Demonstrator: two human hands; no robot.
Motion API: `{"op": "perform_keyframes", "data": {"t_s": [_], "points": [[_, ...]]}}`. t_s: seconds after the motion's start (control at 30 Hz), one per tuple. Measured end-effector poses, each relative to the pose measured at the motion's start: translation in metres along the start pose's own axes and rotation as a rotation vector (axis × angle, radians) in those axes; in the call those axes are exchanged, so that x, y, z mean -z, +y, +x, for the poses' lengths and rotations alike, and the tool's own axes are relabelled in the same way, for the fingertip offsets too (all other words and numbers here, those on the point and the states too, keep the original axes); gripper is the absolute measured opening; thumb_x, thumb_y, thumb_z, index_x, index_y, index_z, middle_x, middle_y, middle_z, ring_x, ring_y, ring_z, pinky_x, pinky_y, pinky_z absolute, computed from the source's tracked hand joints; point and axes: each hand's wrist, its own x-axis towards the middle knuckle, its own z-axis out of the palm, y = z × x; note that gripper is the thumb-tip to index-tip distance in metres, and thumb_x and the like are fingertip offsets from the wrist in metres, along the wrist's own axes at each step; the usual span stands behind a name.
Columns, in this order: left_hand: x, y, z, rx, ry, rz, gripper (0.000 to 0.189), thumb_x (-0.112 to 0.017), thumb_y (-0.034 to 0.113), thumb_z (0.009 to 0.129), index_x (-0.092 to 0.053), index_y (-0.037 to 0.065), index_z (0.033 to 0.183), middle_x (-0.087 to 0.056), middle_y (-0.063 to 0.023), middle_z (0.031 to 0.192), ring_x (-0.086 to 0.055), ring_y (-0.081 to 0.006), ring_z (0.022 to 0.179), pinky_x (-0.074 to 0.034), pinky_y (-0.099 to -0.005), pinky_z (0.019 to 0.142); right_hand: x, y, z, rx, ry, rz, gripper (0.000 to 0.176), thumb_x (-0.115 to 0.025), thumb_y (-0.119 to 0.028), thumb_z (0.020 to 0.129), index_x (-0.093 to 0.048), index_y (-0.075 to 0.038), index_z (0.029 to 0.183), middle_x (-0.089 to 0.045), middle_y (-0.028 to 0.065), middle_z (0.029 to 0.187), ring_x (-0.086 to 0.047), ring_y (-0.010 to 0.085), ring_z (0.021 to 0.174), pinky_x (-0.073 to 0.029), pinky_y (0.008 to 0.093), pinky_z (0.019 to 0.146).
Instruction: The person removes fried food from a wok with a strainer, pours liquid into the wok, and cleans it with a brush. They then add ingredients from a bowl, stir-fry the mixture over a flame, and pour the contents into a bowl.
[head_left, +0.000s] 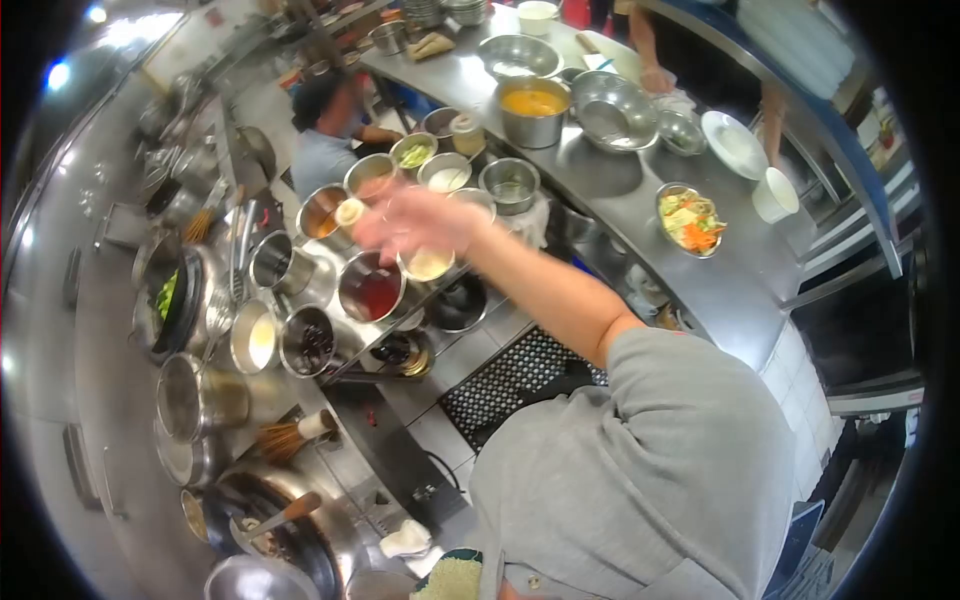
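Counter [640, 190]: a plate [690, 220] of cut vegetables stands filled. Bowls [372, 288] cluster at the counter's near edge, filled with red sauce, greens and pale paste. Right hand [420, 225] hovers just above the pale bowl [428, 264]. It is blurred: the fingers look spread, but I cannot tell its grip. Left hand is out of view. Judged: mid-reach, nothing visibly taken yet.

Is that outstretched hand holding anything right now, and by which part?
Cannot tell: the right hand is motion-blurred over the sauce bowls; nothing gripped shows clearly.
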Motion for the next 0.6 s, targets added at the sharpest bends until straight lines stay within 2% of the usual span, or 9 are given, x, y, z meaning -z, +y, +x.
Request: {"op": "perform_keyframes", "data": {"t_s": [0.03,0.1,0.13,0.2,0.23,0.3,0.47,0.53,0.6], "points": [[-0.034,-0.012,-0.016,0.138,-0.107,-0.07,0.04,-0.059,0.015,0.075,-0.058,-0.004,0.11,-0.065,-0.0165,0.097,-0.066,-0.0297,0.081,-0.055,-0.0362,0.054,0.025,-0.048,-0.015,0.223,-0.265,0.255,0.066,-0.057,-0.041,0.09,-0.034,0.001,0.136,-0.053,0.0257,0.12,-0.054,0.0347,0.113,-0.048,0.0468,0.089],[-0.156,-0.026,-0.056,0.321,-0.25,-0.115,0.024,-0.058,0.013,0.072,-0.056,0.002,0.093,-0.059,-0.0122,0.087,-0.061,-0.0268,0.068,-0.053,-0.037,0.045,0.026,-0.132,-0.07,0.432,-0.218,0.382,0.066,-0.054,-0.045,0.09,-0.036,0.0,0.136,-0.047,0.026,0.128,-0.048,0.0346,0.12,-0.044,0.0488,0.096],[-0.217,-0.033,-0.075,0.412,-0.32,-0.128,0.016,-0.058,0.012,0.071,-0.055,0.004,0.084,-0.056,-0.0101,0.082,-0.059,-0.0253,0.062,-0.051,-0.0375,0.041,0.052,-0.156,-0.078,0.335,-0.198,0.211,0.067,-0.054,-0.046,0.09,-0.037,0.0,0.136,-0.047,0.0254,0.129,-0.048,0.0343,0.12,-0.043,0.0487,0.096],[-0.333,-0.037,-0.115,0.568,-0.843,-0.193,0.028,-0.055,0.005,0.072,-0.052,0.001,0.1,-0.058,-0.0117,0.086,-0.059,-0.0245,0.065,-0.049,-0.0356,0.041,0.103,-0.185,-0.101,0.132,-0.126,-0.107,0.068,-0.054,-0.048,0.09,-0.038,-0.001,0.136,-0.047,0.0242,0.131,-0.047,0.0338,0.121,-0.043,0.0485,0.097],[-0.387,-0.035,-0.138,0.626,-1.07,-0.234,0.033,-0.052,0.003,0.074,-0.05,-0.002,0.106,-0.059,-0.0135,0.089,-0.059,-0.0236,0.066,-0.048,-0.0339,0.044,0.087,-0.194,-0.13,0.112,0.249,-0.46,0.067,-0.055,-0.045,0.09,-0.038,-0.001,0.136,-0.05,0.0219,0.129,-0.048,0.0322,0.12,-0.043,0.0458,0.097],[-0.469,-0.048,-0.185,0.688,-1.24,-0.26,0.033,-0.05,0.003,0.076,-0.05,-0.002,0.109,-0.06,-0.0121,0.095,-0.06,-0.0214,0.073,-0.048,-0.0325,0.051,0.106,-0.211,-0.195,0.223,0.318,-0.643,0.062,-0.056,-0.041,0.091,-0.041,0.0,0.134,-0.055,0.0193,0.122,-0.054,0.0274,0.114,-0.047,0.0405,0.094],[-0.601,-0.054,-0.273,0.684,-1.303,-0.33,0.036,-0.051,0.007,0.081,-0.047,0.001,0.116,-0.059,-0.0083,0.091,-0.058,-0.0163,0.068,-0.05,-0.0281,0.054,0.198,-0.183,-0.41,0.605,1.351,-1.023,0.032,-0.062,-0.023,0.089,-0.061,-0.003,0.114,-0.065,0.0064,0.097,-0.059,0.0128,0.087,-0.048,0.028,0.078],[-0.637,-0.053,-0.296,0.568,-1.332,-0.297,0.032,-0.05,0.008,0.083,-0.048,0.002,0.114,-0.059,-0.0083,0.092,-0.058,-0.0157,0.066,-0.051,-0.0268,0.055,0.226,-0.141,-0.491,0.388,1.674,-1.079,0.028,-0.059,-0.024,0.09,-0.062,0.0,0.104,-0.065,0.008,0.092,-0.057,0.0131,0.084,-0.046,0.0289,0.077],[-0.67,-0.049,-0.313,0.496,-1.343,-0.229,0.029,-0.05,0.009,0.084,-0.048,0.001,0.112,-0.059,-0.0101,0.095,-0.058,-0.0161,0.066,-0.052,-0.0266,0.054,0.242,-0.103,-0.523,0.197,1.695,-1.164,0.031,-0.059,-0.033,0.09,-0.062,-0.003,0.098,-0.061,0.0036,0.081,-0.056,0.0102,0.075,-0.046,0.0261,0.065]]}}
